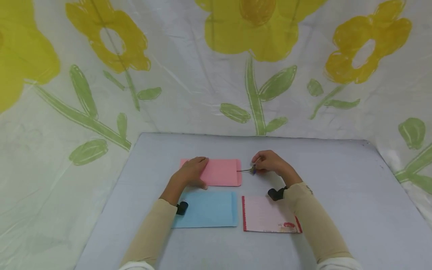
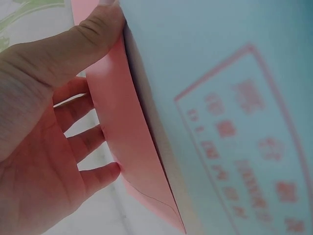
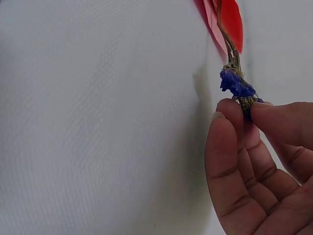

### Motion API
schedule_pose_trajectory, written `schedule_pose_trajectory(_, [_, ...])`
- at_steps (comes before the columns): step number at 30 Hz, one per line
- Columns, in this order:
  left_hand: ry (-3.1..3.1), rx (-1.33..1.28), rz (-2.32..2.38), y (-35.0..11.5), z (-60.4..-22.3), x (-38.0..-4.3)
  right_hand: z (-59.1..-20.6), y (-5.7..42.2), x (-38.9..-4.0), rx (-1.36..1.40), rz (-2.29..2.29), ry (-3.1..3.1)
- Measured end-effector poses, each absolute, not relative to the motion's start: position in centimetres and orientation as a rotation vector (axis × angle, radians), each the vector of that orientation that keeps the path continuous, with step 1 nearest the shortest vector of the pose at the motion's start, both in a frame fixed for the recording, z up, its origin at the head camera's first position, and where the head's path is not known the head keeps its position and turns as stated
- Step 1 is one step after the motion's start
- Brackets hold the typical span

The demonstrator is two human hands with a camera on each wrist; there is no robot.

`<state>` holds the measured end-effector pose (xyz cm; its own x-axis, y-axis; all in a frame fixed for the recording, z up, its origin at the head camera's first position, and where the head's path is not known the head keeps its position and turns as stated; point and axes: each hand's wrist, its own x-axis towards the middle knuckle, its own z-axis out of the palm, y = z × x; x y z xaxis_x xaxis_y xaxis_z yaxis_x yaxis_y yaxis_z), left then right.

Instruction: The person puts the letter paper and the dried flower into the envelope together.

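A pink envelope (image 1: 221, 172) lies at the far middle of the table, its flap side on the right. My left hand (image 1: 193, 171) grips its left part, thumb at the near edge and fingers toward the far one; the thumb and spread fingers (image 2: 80, 147) show along the envelope in the left wrist view. My right hand (image 1: 271, 162) pinches a small dried flower (image 3: 237, 83) by its blue-purple head, between thumb and fingertips. The thin brown stems (image 3: 225, 36) run left into the mouth of the envelope, where their ends are hidden.
On the near side a light blue envelope (image 1: 209, 210) lies under my left wrist. Beside it, below my right forearm, is a pink sheet of letter paper (image 1: 266, 212) with red edges. A white curtain (image 1: 189, 93) painted with yellow flowers hangs behind the grey table (image 1: 344, 168).
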<state>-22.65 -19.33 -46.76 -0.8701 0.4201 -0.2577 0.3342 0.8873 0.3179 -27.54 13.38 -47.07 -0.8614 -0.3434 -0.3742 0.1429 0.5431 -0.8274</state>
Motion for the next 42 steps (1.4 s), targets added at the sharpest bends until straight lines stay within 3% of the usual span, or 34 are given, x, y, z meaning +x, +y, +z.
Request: schedule_pose_trajectory(42, [2.732,0.537,0.360,-19.0,-46.5,-22.5,-47.5,9.5,-27.3,-0.132,-1.298,2.285])
